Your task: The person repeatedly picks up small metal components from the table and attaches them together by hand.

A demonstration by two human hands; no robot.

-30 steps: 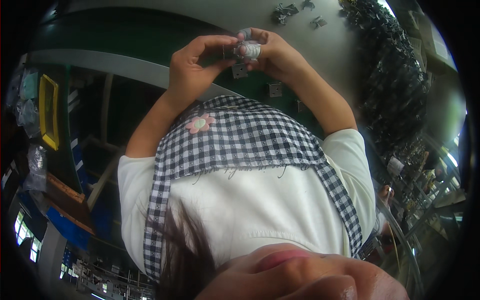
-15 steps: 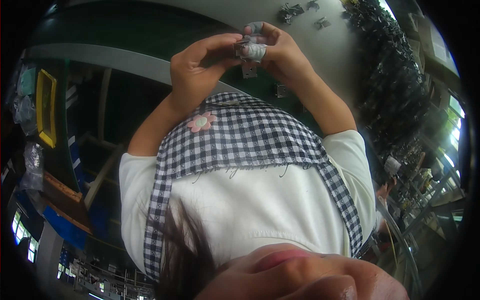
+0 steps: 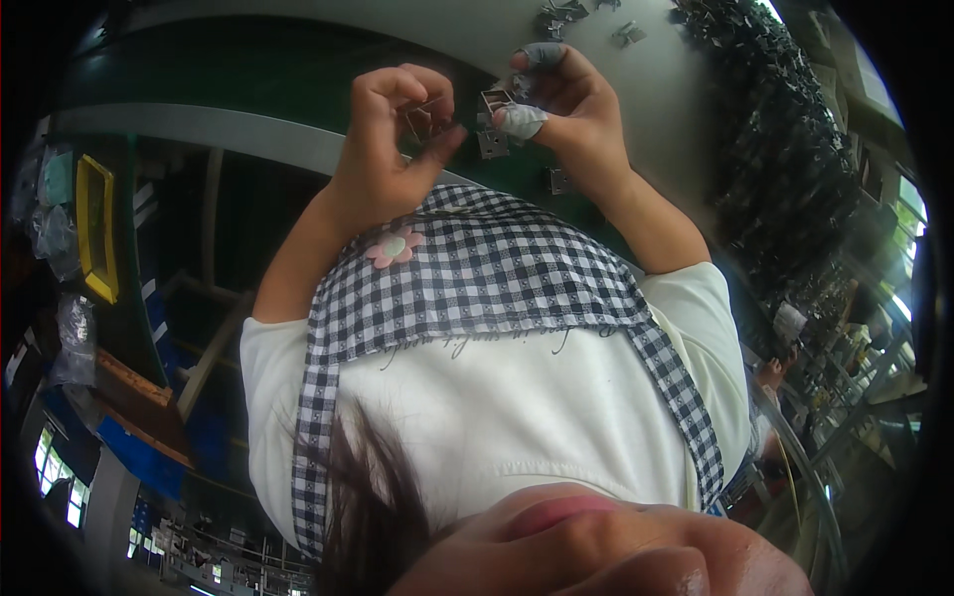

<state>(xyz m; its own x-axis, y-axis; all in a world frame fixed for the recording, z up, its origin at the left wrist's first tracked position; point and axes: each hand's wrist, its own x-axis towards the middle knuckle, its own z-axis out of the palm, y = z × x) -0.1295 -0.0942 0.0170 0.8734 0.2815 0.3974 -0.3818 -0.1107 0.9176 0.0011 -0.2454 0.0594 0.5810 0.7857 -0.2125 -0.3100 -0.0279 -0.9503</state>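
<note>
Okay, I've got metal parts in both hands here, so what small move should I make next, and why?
Perhaps ease your left hand toward your right hand: the left holds a small metal piece, the right holds a metal bracket, and a visible gap separates them, so closing it seems sensible if they belong together.

A factory workshop around me, a dark heap of small metal parts (image 3: 785, 149) on my desk (image 3: 651, 99), loose metal pieces (image 3: 562, 14) nearby, metal framework (image 3: 234, 566) further back
</note>
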